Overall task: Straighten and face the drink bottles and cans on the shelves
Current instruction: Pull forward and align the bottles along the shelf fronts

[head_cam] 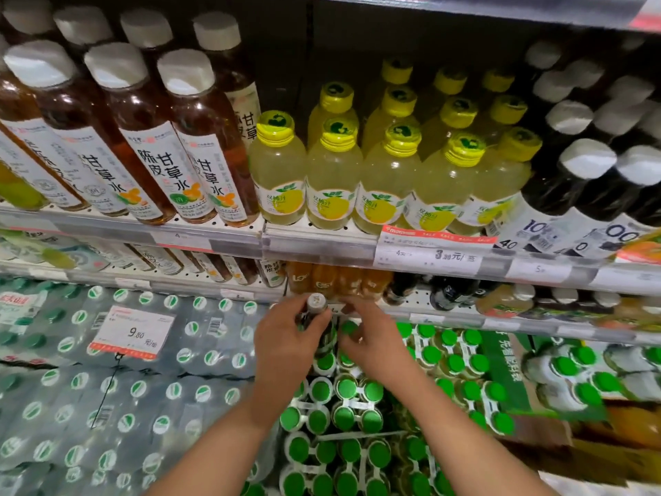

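Note:
My left hand (286, 343) grips a dark bottle with a silver cap (316, 303) just in front of the lower shelf's edge. My right hand (372, 338) reaches in beside it, fingers curled at the shelf lip, touching near the bottle's right side; what it holds is hidden. Behind them stand orange drink bottles (339, 279) on the lower shelf. The upper shelf carries yellow-capped pale juice bottles (332, 173) and tall brown tea bottles with white caps (153, 137).
Dark bottles with white caps (586, 162) fill the upper right. Below my hands lie green-capped bottle packs (343, 406) and shrink-wrapped water cases (107, 388) with a 9.80 price card (134, 334). A price strip (429, 254) runs along the upper shelf edge.

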Demonstrator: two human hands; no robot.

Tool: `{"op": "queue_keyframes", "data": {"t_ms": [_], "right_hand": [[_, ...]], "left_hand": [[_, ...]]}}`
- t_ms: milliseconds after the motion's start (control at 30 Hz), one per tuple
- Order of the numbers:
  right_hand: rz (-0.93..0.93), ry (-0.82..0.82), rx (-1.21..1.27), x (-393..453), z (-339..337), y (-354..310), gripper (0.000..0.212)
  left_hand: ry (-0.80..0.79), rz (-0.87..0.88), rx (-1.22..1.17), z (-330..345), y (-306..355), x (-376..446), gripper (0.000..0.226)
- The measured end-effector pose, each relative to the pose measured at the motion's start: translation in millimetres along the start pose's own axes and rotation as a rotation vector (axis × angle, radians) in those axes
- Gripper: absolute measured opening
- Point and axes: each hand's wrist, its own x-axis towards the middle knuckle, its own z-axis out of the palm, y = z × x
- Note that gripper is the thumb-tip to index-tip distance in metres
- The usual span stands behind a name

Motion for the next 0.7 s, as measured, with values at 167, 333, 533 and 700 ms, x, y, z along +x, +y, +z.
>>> {"op": "queue_keyframes", "data": {"t_ms": [167,333,533,700], "right_hand": [[0.039,0.118,-0.014,-19,-19,19,0.057],[0.077,0.267,-0.1,-27,-56,55,0.045],[0.255,0.529,-0.043,-14,-80,100,0.06],[0.306,0.55,-0.128,8,-75,108,0.06]], "left_hand": [[-0.133,0.121,0.01,44,40,-15,0.032],[-0.189,0.339,0.144,70,76,-22,0.037],[0.139,0.594,0.37,50,77,-12,0.051],[-0.027,0.487,0.614,33,50,-1,0.08]]}}
